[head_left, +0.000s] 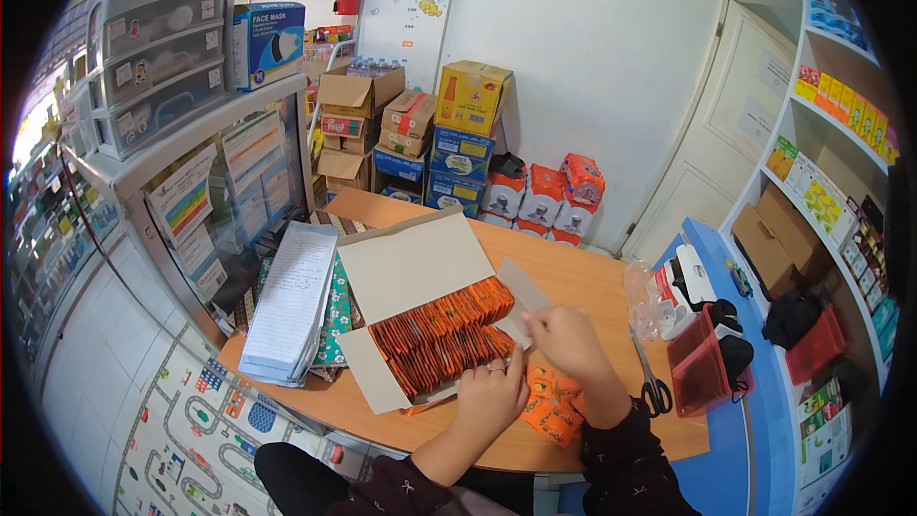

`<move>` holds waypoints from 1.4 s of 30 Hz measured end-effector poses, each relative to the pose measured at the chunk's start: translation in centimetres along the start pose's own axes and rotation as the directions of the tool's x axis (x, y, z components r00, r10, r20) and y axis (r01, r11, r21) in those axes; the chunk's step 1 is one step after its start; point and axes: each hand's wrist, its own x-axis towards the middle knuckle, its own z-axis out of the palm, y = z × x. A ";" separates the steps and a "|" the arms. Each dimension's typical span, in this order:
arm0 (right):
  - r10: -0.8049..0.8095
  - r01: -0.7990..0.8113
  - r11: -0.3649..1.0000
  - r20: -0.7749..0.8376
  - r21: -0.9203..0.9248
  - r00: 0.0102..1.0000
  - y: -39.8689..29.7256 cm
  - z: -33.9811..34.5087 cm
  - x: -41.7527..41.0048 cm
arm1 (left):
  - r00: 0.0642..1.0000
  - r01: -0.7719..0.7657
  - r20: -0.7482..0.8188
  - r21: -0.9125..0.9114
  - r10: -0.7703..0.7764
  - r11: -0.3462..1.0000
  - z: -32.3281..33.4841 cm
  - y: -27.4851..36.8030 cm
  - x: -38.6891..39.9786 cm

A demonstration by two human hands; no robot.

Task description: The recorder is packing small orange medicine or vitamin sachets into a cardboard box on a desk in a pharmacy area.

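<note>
An opened cardboard box lies on the wooden desk, its flaps spread out. Two rows of upright orange sachets fill it. My left hand rests at the near right corner of the box, the index finger extended against its edge. At the right side flap is my right hand, its fingers bent with the fingertips at the flap's edge; whether they pinch it I cannot tell. Several loose orange sachets lie on the desk beneath and beside my right wrist.
Handwritten papers lie left of the box on a green floral book. Scissors, a clear plastic bag and a red plastic basket are at the right. A glass-sided cabinet borders the desk's left.
</note>
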 end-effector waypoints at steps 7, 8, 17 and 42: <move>0.025 0.104 0.944 0.381 -0.314 0.924 2.2 -2.5 -5.2 | 0.999 0.034 0.007 0.036 -0.034 0.999 0.0 0.3 0.2; -0.024 0.132 0.960 0.397 -0.248 0.917 2.8 -1.8 -5.7 | 1.000 0.025 -0.004 0.032 -0.025 0.999 0.0 0.3 0.2; 0.033 -0.031 0.978 0.006 -0.206 0.999 1.6 -3.2 -5.4 | 1.000 0.009 -0.015 0.011 -0.009 1.000 -0.2 0.0 0.1; 0.087 0.091 0.962 0.606 -0.258 0.790 -0.7 0.7 3.1 | 0.990 -0.116 0.090 0.040 0.112 0.992 0.4 -0.3 -0.7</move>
